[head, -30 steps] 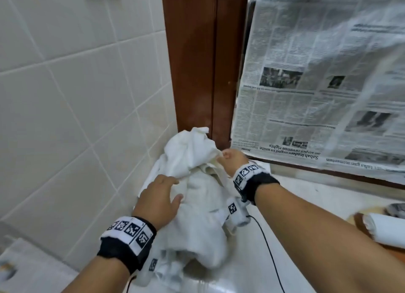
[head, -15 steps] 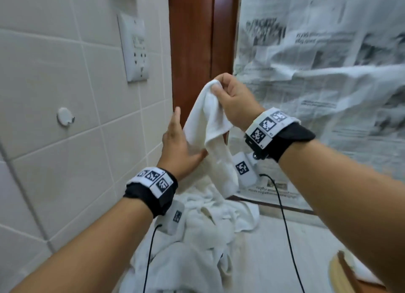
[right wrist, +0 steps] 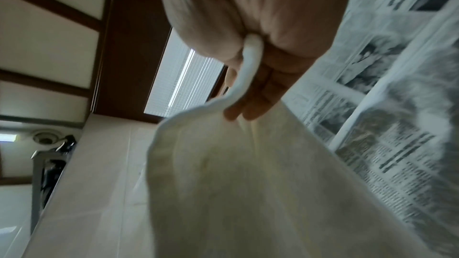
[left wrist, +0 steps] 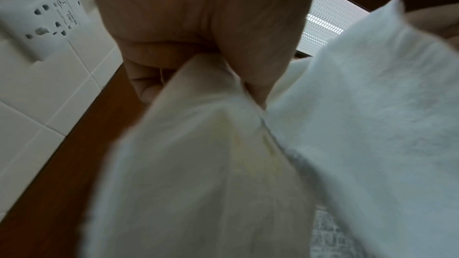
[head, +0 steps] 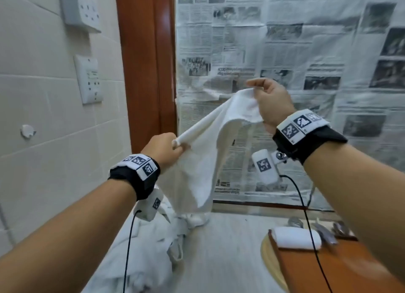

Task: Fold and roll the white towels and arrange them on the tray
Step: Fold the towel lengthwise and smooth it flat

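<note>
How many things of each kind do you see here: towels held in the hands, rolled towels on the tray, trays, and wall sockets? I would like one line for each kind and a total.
Towel held up by both hands: 1
Rolled towel on the tray: 1
Tray: 1
Wall sockets: 2
Total: 5
The heap of loose towels cannot be counted.

We log pale counter (head: pixel 225 255): heap of white towels (head: pixel 149 249) at left; round pale board (head: pixel 268 260) at right, wooden tray (head: pixel 333 268) on it, holding rolled towel (head: pixel 295 238).
</note>
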The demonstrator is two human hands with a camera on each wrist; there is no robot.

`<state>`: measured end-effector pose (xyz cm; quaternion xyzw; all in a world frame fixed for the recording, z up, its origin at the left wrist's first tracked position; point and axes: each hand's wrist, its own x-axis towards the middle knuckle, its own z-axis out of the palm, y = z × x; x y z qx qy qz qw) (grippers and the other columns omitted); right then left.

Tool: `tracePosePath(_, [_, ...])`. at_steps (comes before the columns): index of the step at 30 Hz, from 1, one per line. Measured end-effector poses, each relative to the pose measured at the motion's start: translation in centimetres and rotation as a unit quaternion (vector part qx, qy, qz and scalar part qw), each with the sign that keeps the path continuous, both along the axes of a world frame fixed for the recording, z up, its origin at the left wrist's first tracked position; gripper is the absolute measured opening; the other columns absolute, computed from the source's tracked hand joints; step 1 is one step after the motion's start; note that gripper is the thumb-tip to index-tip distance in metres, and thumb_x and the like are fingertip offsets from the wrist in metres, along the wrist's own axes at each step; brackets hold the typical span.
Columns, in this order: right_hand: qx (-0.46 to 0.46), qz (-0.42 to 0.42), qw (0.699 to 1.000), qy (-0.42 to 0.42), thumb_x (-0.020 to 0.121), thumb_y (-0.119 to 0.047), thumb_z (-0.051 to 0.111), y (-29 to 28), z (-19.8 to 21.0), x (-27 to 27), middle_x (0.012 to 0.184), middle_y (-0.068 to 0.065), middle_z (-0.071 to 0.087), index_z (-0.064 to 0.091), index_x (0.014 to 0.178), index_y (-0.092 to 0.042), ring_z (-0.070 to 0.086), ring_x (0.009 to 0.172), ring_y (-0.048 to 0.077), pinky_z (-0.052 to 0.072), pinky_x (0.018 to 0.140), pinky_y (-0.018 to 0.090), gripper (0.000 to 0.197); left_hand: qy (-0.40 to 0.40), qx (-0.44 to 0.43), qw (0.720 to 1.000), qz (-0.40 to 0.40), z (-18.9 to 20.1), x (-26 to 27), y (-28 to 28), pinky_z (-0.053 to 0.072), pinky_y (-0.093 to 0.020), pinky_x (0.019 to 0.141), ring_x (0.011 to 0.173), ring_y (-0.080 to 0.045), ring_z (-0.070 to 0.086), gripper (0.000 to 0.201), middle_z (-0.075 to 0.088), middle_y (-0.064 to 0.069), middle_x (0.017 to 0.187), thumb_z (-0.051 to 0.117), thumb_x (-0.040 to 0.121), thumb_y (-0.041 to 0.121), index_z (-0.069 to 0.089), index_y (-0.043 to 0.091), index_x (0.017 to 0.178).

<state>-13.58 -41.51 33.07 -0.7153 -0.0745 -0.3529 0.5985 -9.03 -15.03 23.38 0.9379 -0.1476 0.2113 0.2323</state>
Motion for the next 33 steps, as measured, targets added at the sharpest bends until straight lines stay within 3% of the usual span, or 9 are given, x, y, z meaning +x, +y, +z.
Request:
tracePosePath(3, [0.044,-0.031,0.998,-0.027,0.091,-0.001,0.049,-2.9,-0.2,-2.8,0.096,0.003,0.074,0.074,0.079,-0.029,0.071,0.094,0.032,0.057,0.090,0.049,0.040,-0.050,-0.042,0.998,-0.024,0.4,-2.3,-2.2,0.040,-0.033,0.059,0.071,-0.019,0.057,0.043,0.062,0.000,0.075,0.057,0.091,0.056,0.059,0.015,0.079])
tracePosePath(7, [-0.052,0.068,0.996,-0.011,0.088,0.015,0.045,-3.9,-1.4,-6.7,0.119,0.004,0.067,0.064,0.122,-0.020,0.068,0.098,0.016,0.055,0.075,0.023,0.052,-0.074,-0.111,0.989,-0.068,1.0,-5.7,-5.7,0.037,-0.029,0.055,0.069,-0.016,0.055,0.041,0.058,0.001,0.080,0.055,0.093,0.055,0.053,0.015,0.088])
tracePosePath(9, [-0.160,0.091,0.983,0.006,0.082,0.022,0.044,-3.9,-3.1,-8.0,0.127,0.003,0.063,0.055,0.133,-0.018,0.064,0.113,0.011,0.052,0.080,0.018,0.065,-0.100,-0.139,0.981,-0.090,1.0,-6.9,-6.7,0.039,-0.033,0.061,0.070,-0.019,0.053,0.038,0.057,0.000,0.079,0.056,0.094,0.050,0.053,0.012,0.091])
tracePosePath(11, [-0.308,-0.001,0.951,0.030,0.078,0.018,0.046,-4.5,-5.1,-8.7,0.130,-0.001,0.062,0.053,0.138,-0.025,0.060,0.121,0.013,0.051,0.087,0.023,0.074,-0.118,-0.166,0.973,-0.107,0.6,-7.7,-7.2,0.039,-0.033,0.062,0.067,-0.017,0.049,0.035,0.055,0.001,0.074,0.056,0.096,0.045,0.053,0.011,0.087])
tracePosePath(15, [-0.388,-0.147,0.910,0.016,0.082,0.001,0.060,-6.2,-8.6,-9.3,0.120,0.006,0.069,0.059,0.128,-0.025,0.066,0.109,0.023,0.054,0.093,0.035,0.052,-0.141,-0.299,0.941,-0.074,-0.1,-7.9,-6.2,0.034,-0.013,0.052,0.057,-0.001,0.043,0.029,0.048,0.008,0.068,0.054,0.099,0.036,0.045,0.021,0.075])
tracePosePath(19, [-0.392,-0.214,0.894,0.041,0.084,-0.009,0.067,-7.5,-11.0,-8.8,0.099,0.007,0.073,0.069,0.105,-0.017,0.065,0.084,0.022,0.042,0.069,0.023,0.022,-0.126,-0.382,0.915,-0.039,-1.9,-6.9,-4.4,0.040,-0.020,0.065,0.064,-0.004,0.043,0.023,0.047,0.010,0.074,0.054,0.096,0.029,0.042,0.029,0.077])
tracePosePath(24, [-0.300,-0.223,0.924,0.079,0.093,-0.027,0.060,-7.3,-12.8,-8.2,0.082,0.007,0.060,0.060,0.093,-0.011,0.053,0.074,0.025,0.032,0.052,0.028,0.016,-0.008,-0.370,0.924,-0.092,-5.2,-4.9,-3.2,0.046,-0.031,0.067,0.073,-0.013,0.051,0.029,0.053,0.003,0.084,0.036,0.090,0.004,0.053,0.027,0.096])
tracePosePath(28, [-0.272,-0.221,0.934,0.075,0.094,-0.028,0.060,-5.8,-14.1,-7.0,0.082,0.003,0.058,0.056,0.089,-0.015,0.049,0.072,0.020,0.031,0.048,0.015,0.015,0.054,-0.321,0.937,-0.129,-7.4,-3.4,-2.2,0.045,-0.033,0.060,0.068,-0.019,0.054,0.040,0.060,-0.005,0.083,0.038,0.082,0.002,0.057,0.036,0.089])
tracePosePath(33, [-0.242,-0.212,0.942,0.093,0.093,-0.025,0.058,-3.4,-16.2,-5.5,0.070,-0.004,0.050,0.053,0.086,-0.017,0.041,0.058,0.009,0.030,0.043,0.013,0.012,0.040,-0.161,0.976,-0.144,-9.8,-2.2,-0.2,0.035,-0.020,0.059,0.072,-0.010,0.049,0.033,0.055,-0.004,0.099,0.042,0.079,0.002,0.054,0.030,0.093])
